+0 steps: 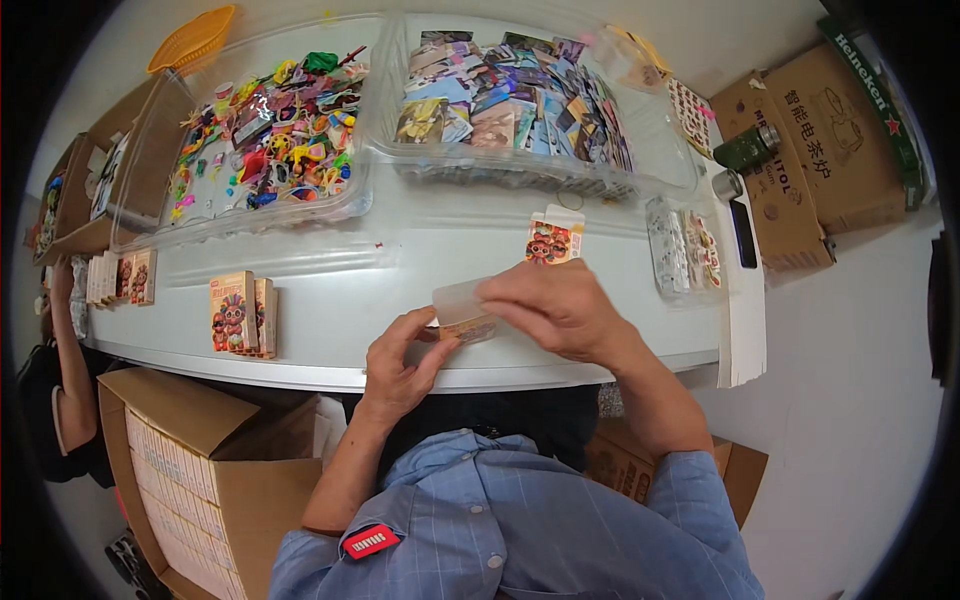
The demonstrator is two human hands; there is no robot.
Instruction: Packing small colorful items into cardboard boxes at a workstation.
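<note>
My left hand [400, 362] grips a small stack of printed cards [468, 331] between thumb and fingers, just above the table's near edge. Over the cards, my right hand [562, 312] pinches a frosted, see-through plastic sleeve [456, 300]. Whether the cards sit partly inside the sleeve I cannot tell. Beyond my right hand lies a small orange printed box [552, 240] with its top flap up. To the left of my hands, a few matching boxes [234, 312] stand upright on the white table [330, 325].
A clear bin [360, 195] of colourful small toys stands at the back left, another [660, 172] with many cards beside it. A clear tray [668, 262] of wrapped items lies right. Cartons flank the table; a packed carton [240, 490] sits lower left. Another person's arm [68, 340] reaches in.
</note>
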